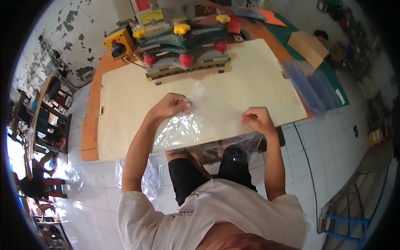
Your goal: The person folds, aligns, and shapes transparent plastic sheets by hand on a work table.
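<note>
A clear plastic sheet point(180, 129) stretches between my hands over the front part of the table, shiny on its left side, with part of it hanging past the front edge over my lap. My left hand point(171, 105) pinches it near its upper left part. On the other side my right hand point(259, 119) is closed on the sheet's right edge, thumb against curled fingers. Beyond my hands stands a machine with a dark green press bar point(183, 45), yellow knobs and red round parts. A cream cover point(258, 79) lies under the sheet.
A yellow control box point(119, 43) with a black knob stands left of the machine. More clear plastic point(310, 85) lies at the table's right, below a brown cardboard piece point(308, 48). Loose plastic point(148, 179) hangs near the floor at left. A black cable point(307, 160) crosses the tiles.
</note>
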Motion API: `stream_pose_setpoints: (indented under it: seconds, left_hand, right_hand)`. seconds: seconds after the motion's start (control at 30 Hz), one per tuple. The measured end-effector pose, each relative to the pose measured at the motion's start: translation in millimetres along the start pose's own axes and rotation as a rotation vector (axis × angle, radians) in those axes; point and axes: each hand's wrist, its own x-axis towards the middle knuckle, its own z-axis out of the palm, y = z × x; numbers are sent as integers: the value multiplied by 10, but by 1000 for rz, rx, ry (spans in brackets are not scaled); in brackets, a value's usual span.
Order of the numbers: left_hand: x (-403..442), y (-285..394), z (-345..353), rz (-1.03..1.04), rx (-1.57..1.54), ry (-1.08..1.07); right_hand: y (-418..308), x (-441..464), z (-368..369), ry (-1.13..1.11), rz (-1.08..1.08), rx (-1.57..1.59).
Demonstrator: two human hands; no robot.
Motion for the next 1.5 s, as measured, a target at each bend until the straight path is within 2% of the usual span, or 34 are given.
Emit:
stream_pose_setpoints:
  seconds: [0.07,0.27,0.33,0.4,0.53,0.6,0.7,0.77,0.8,0.87,0.93,0.97,1.07,1.13,1.23,1.27,1.37,1.4,1.5]
  left_hand:
    - [-10,-72,15,10,-13,11]
    - [6,17,48,-39,15,3]
    - [-21,111,117,-75,20,6]
    - [-101,193,294,48,-21,89]
    - [-356,430,585,17,-37,255]
    - [-521,603,753,85,60,338]
    - [-779,830,1028,180,248,448]
    - [-997,968,1232,228,417,493]
    - [-1099,997,1321,222,416,496]
    - [-1278,1018,1476,316,563,481]
    - [-1406,995,1605,259,512,458]
    - [-1448,965,1663,251,441,521]
    - [-1570,789,1681,266,401,615]
    - [-1643,925,1641,153,-80,793]
    - [-1791,979,1297,228,-73,1007]
    - [-1822,1008,1188,243,-100,1047]
    - [-1788,1040,970,240,-134,997]
    - [-1735,1021,921,244,-147,997]
    - [-1654,885,684,248,-223,1009]
  right_hand:
    - [117,-5,6,-30,-50,49]
    - [120,-22,-22,-72,-4,75]
    - [100,-19,-15,-56,-68,43]
    - [111,-17,-35,-85,-94,29]
    - [73,-41,-45,-136,-118,49]
    - [-8,-71,-32,-169,-98,36]
    - [-272,-202,106,-83,-157,-29]
    - [-639,-374,269,-51,-312,-174]
    - [-748,-458,368,-57,-310,-171]
    - [-898,-635,564,-23,-562,-126]
    - [-952,-809,682,-26,-547,-126]
    - [-961,-831,747,14,-586,-128]
    - [-1026,-826,789,26,-497,-161]
    - [-1102,-768,701,56,-415,-97]
    - [-1085,-690,360,-95,-164,-96]
    - [-1032,-663,284,-85,-157,-96]
    - [-915,-544,152,-249,-246,109]
    - [-840,-498,186,-241,-234,109]
    - [-562,-428,399,-233,-30,669]
